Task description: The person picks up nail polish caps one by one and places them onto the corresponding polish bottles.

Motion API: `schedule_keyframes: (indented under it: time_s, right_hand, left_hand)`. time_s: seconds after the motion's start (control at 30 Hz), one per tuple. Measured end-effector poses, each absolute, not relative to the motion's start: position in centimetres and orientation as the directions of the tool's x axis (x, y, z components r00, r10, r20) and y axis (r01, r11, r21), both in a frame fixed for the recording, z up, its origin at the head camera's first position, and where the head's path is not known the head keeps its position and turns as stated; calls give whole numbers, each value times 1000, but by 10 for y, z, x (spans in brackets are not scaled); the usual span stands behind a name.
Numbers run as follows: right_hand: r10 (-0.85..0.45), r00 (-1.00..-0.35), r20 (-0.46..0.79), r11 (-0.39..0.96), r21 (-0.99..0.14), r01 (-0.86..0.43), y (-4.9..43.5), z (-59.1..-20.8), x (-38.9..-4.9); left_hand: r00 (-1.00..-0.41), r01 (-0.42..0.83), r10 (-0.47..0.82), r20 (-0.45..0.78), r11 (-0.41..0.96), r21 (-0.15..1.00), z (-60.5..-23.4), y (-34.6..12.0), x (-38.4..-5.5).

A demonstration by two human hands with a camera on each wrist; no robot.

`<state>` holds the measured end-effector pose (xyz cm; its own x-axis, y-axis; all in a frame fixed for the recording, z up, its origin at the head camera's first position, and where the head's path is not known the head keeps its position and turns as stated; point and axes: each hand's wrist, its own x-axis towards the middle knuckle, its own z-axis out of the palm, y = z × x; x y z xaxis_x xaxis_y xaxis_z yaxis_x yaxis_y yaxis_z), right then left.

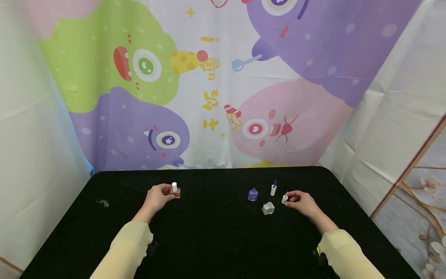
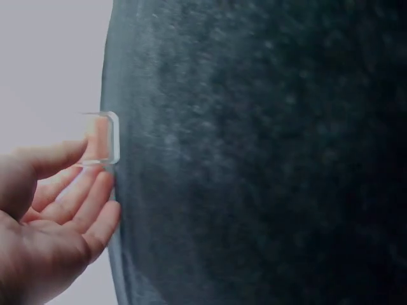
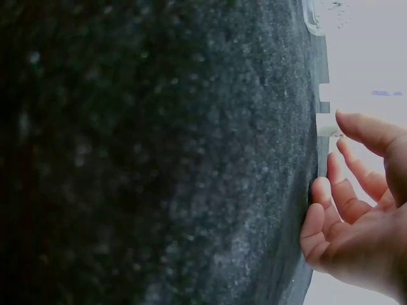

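Note:
My left hand [image 1: 158, 198] pinches a pinkish-brown nail polish bottle [image 1: 177, 193] with a white cap, upright at the left of the black table. In the left wrist view the thumb lies against the clear glass of that bottle [image 2: 100, 141]. On the right side, my right hand [image 1: 302, 202] pinches a white nail polish cap [image 1: 285, 199] between thumb and finger; the right wrist view shows only part of this cap [image 3: 326, 125]. Left of it stand a second white cap with a purple brush [image 1: 273, 189] pointing up, an uncapped purple bottle [image 1: 253, 194] and a clear, glittery bottle [image 1: 268, 208].
A black cloth covers the table [image 1: 223, 240]. Behind its far edge hangs a curtain [image 1: 226, 147] with cartoon figures, and pale cloth walls rise on both sides. A small whitish mark [image 1: 103, 202] shows on the cloth at far left.

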<state>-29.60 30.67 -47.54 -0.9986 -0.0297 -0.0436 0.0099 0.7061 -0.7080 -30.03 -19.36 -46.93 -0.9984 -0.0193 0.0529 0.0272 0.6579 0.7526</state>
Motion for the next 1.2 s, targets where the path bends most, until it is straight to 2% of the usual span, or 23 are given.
schedule_keyframes:
  time_s: [0.23,0.47,0.63,0.83,1.2]
  right_hand:
    - [-40,-999,-4,708,-705,-26,305,-476,-299]
    - [-35,-999,11,710,-703,-33,306,-480,-301]
    - [-42,-999,11,703,-710,-37,304,-479,-300]
    - [-43,-999,-13,705,-709,-21,303,-478,-301]
    - [-82,-997,4,706,-706,-61,303,-478,-302]
  left_hand:
    - [-991,37,-73,115,668,743,-446,-184,-291]
    - [-958,111,-131,256,652,750,-415,-155,-272]
    - [-941,198,-98,323,613,765,-401,-127,-256]
    - [-937,264,-58,345,531,805,-397,-80,-239]
    - [-932,362,135,337,418,833,-422,-7,-233]
